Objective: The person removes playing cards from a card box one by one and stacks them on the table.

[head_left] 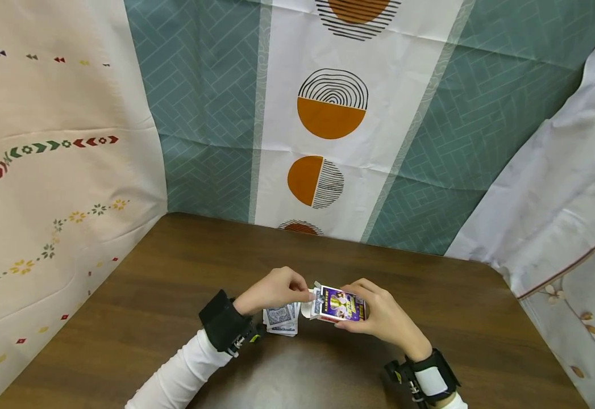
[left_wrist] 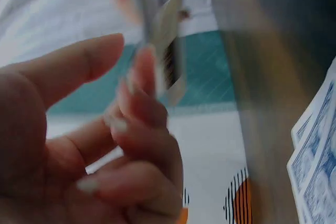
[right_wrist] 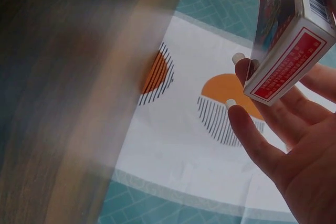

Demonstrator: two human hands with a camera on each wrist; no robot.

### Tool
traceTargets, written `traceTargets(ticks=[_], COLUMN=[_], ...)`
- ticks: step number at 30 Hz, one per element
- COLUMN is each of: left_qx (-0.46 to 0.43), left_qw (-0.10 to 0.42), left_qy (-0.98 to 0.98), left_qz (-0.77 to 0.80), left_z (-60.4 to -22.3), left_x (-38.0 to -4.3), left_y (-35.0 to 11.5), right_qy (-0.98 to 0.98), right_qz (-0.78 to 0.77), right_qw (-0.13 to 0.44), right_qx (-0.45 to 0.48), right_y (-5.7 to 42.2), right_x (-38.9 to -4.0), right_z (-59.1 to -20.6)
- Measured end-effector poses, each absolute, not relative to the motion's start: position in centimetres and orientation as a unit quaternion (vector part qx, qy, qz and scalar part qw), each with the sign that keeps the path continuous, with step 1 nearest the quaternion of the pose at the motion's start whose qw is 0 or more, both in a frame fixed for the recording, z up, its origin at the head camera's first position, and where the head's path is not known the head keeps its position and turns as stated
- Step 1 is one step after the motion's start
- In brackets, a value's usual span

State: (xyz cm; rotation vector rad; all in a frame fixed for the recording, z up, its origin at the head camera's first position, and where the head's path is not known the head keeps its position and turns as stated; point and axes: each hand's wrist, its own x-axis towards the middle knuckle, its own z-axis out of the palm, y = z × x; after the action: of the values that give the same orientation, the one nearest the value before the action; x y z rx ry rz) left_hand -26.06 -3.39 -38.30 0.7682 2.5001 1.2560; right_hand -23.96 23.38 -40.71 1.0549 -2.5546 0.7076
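A purple playing card box is held above the table by my right hand, thumb along the near edge and fingers along the far one. Its open end faces left, where a white flap hangs out and blue-backed cards show at the mouth. My left hand has its fingertips right at that mouth. Blurred in the left wrist view, the left thumb stands apart from the bent fingers. Below the left hand lies a loose pile of blue-backed playing cards, partly hidden by the wrist.
The brown wooden table reaches back to a patterned teal and white curtain. Cream cloth hangs along the left side and pale cloth along the right. Each wrist wears a black camera strap.
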Motion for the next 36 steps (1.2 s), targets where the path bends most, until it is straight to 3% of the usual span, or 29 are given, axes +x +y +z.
traceTargets(ticks=[10,20,36], left_qx=[0.212,0.241,0.208], left_qw=[0.175,0.201,0.166], left_qy=[0.824,0.809,0.776], left_qz=[0.495,0.497,0.573], left_z=[-39.6,-38.5,-37.4], left_x=[-25.5,-26.4,-28.4], left_y=[-2.5,-5.0,-8.6], right_qy=[-0.883,-0.882,-0.884], right_qz=[0.246,0.243,0.24], right_qw=[0.151,0.158,0.164], right_qx=[0.371,0.37,0.366], right_y=[23.2,23.5,24.0], right_x=[-23.6,-23.9,-24.1], right_z=[-40.7,-40.5,-40.5])
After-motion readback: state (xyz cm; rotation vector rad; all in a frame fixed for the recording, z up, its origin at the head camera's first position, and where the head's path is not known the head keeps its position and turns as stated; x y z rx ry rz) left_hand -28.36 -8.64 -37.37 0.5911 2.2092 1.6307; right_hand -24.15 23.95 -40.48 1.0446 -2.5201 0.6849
